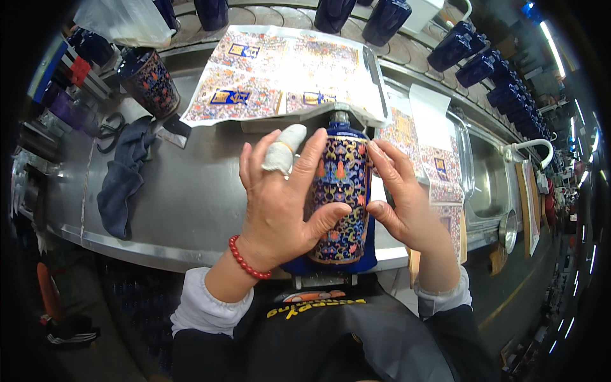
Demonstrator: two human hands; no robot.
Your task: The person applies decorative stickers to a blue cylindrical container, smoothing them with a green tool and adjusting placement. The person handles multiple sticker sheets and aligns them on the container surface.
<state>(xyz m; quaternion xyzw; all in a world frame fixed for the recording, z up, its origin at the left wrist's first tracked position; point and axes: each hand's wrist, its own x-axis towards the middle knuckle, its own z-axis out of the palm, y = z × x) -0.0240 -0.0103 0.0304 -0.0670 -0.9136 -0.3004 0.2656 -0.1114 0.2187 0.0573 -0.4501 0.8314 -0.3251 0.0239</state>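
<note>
A dark blue bottle covered in a colourful floral pattern lies in front of me, its neck pointing away. My left hand grips its left side, with the thumb pressed on the patterned front and the index finger by the shoulder. A white wrap covers one finger of that hand, and a red bead bracelet circles the wrist. From the right, my right hand holds the bottle's edge with fingertips and thumb. Something blue shows under the bottle's base. Just beyond the neck, printed floral decal sheets lie on a tray.
On the metal worktop lie a dark blue cloth and black scissors. Another patterned bottle stands at the far left. More decal sheets and a sink are on the right. Plain blue bottles line the conveyor behind.
</note>
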